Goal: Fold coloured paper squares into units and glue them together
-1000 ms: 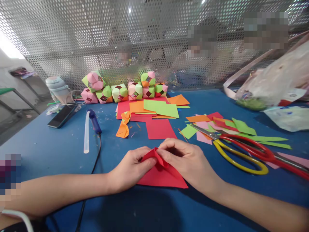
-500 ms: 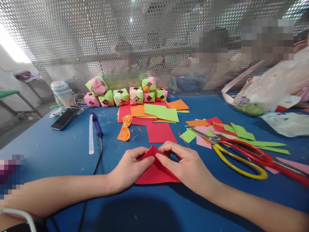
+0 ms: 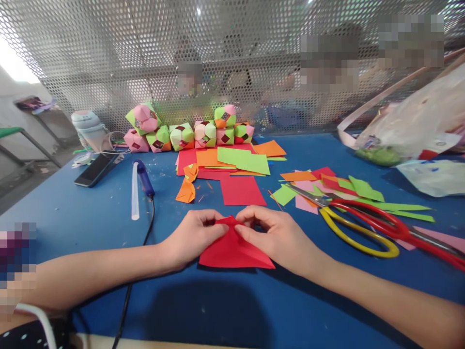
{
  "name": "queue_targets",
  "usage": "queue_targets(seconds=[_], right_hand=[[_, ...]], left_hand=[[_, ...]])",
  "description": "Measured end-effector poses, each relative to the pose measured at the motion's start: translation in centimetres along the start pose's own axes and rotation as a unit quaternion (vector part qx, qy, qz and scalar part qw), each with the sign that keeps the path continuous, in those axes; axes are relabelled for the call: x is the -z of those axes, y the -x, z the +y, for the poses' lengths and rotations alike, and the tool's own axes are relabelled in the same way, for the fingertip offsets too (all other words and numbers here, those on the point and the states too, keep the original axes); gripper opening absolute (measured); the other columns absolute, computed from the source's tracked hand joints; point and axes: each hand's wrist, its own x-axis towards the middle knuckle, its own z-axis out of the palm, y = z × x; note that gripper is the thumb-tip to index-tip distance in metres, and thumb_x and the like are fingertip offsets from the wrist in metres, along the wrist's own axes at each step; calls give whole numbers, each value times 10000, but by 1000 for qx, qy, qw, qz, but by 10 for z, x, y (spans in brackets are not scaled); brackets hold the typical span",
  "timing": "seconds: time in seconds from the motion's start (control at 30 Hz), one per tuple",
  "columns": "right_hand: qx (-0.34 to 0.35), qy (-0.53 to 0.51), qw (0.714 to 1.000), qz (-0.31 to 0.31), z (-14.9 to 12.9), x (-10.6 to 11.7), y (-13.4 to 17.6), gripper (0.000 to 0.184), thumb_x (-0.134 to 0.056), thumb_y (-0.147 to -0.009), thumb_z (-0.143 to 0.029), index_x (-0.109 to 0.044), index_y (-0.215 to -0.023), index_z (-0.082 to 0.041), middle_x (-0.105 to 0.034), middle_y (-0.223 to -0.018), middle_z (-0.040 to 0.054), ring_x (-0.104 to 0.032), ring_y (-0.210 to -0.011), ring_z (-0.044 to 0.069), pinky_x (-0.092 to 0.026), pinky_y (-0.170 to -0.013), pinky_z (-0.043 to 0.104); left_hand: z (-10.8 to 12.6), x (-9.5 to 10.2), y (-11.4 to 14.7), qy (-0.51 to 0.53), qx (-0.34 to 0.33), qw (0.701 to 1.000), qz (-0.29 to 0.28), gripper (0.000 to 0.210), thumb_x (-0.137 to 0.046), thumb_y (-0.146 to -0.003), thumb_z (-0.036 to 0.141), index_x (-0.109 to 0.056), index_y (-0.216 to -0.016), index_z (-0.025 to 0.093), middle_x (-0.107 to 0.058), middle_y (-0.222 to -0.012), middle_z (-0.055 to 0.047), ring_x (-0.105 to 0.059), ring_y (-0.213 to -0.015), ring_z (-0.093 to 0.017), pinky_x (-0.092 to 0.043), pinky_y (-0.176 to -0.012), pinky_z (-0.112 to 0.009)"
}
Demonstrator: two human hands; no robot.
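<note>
Both of my hands pinch a red sheet of paper point(image 3: 236, 252) near its far corner, low over the blue table. My left hand point(image 3: 194, 237) grips it at the upper left, thumb on top. Opposite, my right hand point(image 3: 279, 237) holds the upper right side, with the thumb on the paper and fingers behind. The paper's wide edge faces me and its far tip shows between my thumbs. Just beyond my hands lies a flat red square point(image 3: 242, 190). Two folded orange pieces point(image 3: 186, 190) rest to its left.
Folded paper balls point(image 3: 181, 136) line the back by a perforated metal screen point(image 3: 145, 63). To the right lie red-handled scissors point(image 3: 385, 223), yellow-handled scissors point(image 3: 358, 240) and coloured scraps point(image 3: 337, 186). A glue gun point(image 3: 144, 178), phone point(image 3: 95, 169) and bottle point(image 3: 89, 128) are at left.
The red paper has been tilted so its near edge looks wider and its tip sits lower between my thumbs. Both hands keep their pinch. The view has shifted slightly.
</note>
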Motion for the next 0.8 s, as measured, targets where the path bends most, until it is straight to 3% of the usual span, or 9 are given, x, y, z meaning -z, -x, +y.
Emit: queue_targets(seconds=[0.2,0.37,0.67,0.8], right_hand=[[126,43,991,-6,4,6,-1,109,-500,-810,-126,-579,-790,-198,-593,-735,0,-554,-668,112,-466,-629,234],[241,93,960,-106,14,16,-1,212,-427,-861,-105,-588,-970,-189,-618,-872,57,-579,-767,129,-482,-676,267],[278,133,942,-137,16,25,0,249,-400,-891,-119,-593,-1027,-201,-638,-981,81,-605,-868,139,-503,-747,266],[303,147,933,-126,16,26,1,244,-403,-897,-120,-613,-1002,-182,-650,-975,98,-615,-878,150,-513,-737,268]], left_hand=[[-4,0,-3,37,1,999,-13,106,-587,-726,197,-661,-773,138,-658,-706,6,-560,-613,-91,-409,-585,-195],[-6,1,-5,31,-6,999,-36,137,-549,-713,144,-671,-774,141,-667,-725,3,-570,-639,-97,-430,-620,-208],[-3,4,-5,39,-3,997,-73,169,-525,-707,125,-657,-812,126,-676,-761,-29,-589,-674,-121,-446,-663,-243],[1,3,-4,38,-8,996,-85,146,-579,-763,233,-641,-834,121,-662,-784,-44,-588,-718,-127,-449,-689,-252]])
